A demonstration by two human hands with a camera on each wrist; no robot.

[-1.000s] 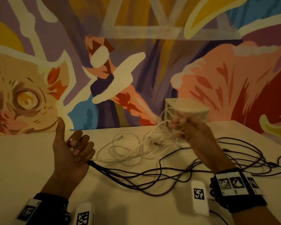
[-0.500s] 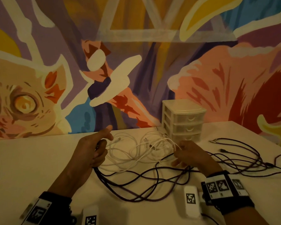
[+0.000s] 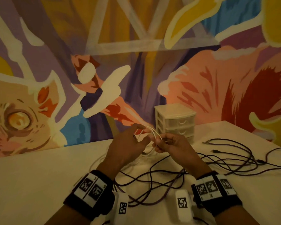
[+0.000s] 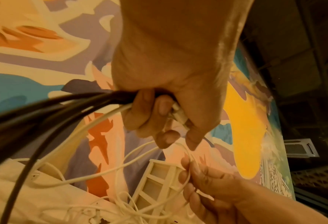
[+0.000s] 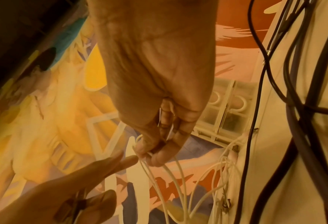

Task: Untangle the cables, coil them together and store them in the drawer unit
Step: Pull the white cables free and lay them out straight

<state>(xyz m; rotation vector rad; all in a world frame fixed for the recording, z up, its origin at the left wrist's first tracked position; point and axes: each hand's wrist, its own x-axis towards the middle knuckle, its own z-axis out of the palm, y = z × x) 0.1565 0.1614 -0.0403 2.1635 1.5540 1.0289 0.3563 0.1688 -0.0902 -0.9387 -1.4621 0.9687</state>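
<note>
Both hands are raised over the table in front of the white drawer unit point(image 3: 175, 121). My left hand point(image 3: 128, 143) grips a bundle of black cables point(image 4: 44, 109) together with a white cable end point(image 4: 178, 112) in its curled fingers. My right hand point(image 3: 170, 144) pinches loops of thin white cable point(image 3: 154, 133) between thumb and fingers point(image 5: 155, 153). More white cable point(image 4: 121, 201) hangs down to a tangle on the table. Black cables point(image 3: 225, 161) sprawl across the table to the right. All three drawers look closed.
The white table point(image 3: 39, 176) runs up to a painted mural wall point(image 3: 104, 62). The drawer unit point(image 5: 234, 109) stands against that wall at the back. Wrist cameras with markers sit on both forearms.
Both hands have come up off the table and together in the middle. The left hand now holds black cables and a white end; the right has lifted white loops.
</note>
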